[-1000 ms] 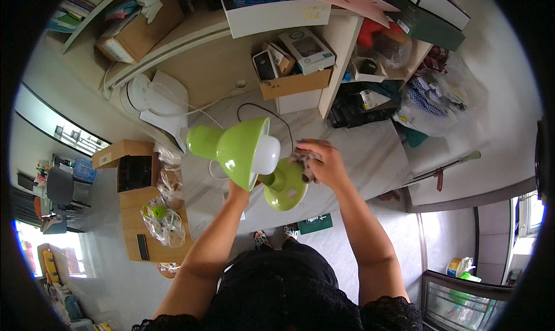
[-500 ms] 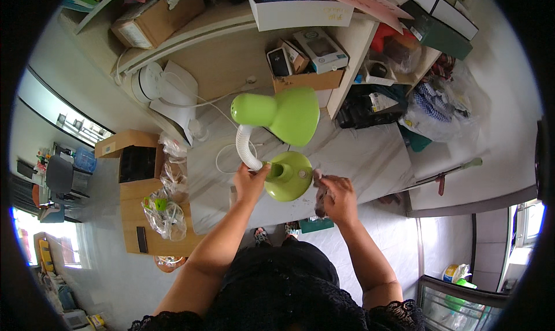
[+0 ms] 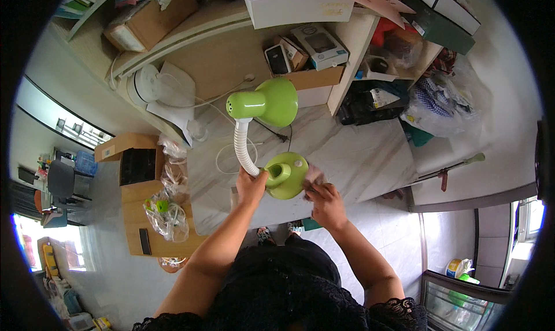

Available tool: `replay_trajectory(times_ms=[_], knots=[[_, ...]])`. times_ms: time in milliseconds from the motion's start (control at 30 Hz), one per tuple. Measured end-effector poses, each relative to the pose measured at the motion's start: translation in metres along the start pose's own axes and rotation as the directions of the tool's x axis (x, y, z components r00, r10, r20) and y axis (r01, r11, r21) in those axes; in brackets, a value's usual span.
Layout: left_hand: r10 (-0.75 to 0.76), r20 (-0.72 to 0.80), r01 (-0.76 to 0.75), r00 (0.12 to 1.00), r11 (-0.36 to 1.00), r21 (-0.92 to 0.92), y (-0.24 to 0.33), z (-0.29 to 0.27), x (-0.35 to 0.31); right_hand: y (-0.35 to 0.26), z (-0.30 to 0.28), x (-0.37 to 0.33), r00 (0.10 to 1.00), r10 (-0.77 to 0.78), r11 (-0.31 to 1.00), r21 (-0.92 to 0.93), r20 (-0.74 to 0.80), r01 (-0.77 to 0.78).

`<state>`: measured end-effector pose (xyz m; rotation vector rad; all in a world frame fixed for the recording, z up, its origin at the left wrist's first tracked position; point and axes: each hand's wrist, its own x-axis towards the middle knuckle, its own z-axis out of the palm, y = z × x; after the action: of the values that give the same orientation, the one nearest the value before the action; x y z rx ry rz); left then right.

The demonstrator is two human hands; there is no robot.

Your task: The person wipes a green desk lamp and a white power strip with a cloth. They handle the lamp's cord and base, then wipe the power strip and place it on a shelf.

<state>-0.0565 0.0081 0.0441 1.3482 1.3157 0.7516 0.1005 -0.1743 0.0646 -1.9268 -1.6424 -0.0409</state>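
"White, grey-veined tabletop [image 3: 358, 157]. What's over it?"
"Green desk lamp [image 3: 277, 102]: white ribbed neck [image 3: 241, 146], round base [image 3: 291, 185]. Can't tell if the base rests there."
"Left hand [image 3: 250, 187]?"
"Fingers closed about the neck's lower end, beside the base."
"Right hand [image 3: 328, 205]?"
"Fingers bent, gripping a greyish cloth [image 3: 314, 175] at the base's right edge."

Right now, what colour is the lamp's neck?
White: the neck shows best in the head view.

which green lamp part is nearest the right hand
The round green lamp base, beside the pinkish cloth in the right hand; the flared green lampshade is farther away.
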Motion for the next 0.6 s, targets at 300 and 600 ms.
replay_trajectory(times_ms=[300,600], knots=[[0.102,-0.028,-0.090,0.994,0.955,0.283,-0.064,0.034,0.003,0.021,0.028,0.014,0.863,0.466,0.863,0.313,-0.196,-0.396],[0.182,0.088,-0.201,0.979,0.906,0.373,-0.050,0.038,-0.014,0.033,0.113,-0.010,0.949,0.299,0.944,0.109,0.103,-0.310]])
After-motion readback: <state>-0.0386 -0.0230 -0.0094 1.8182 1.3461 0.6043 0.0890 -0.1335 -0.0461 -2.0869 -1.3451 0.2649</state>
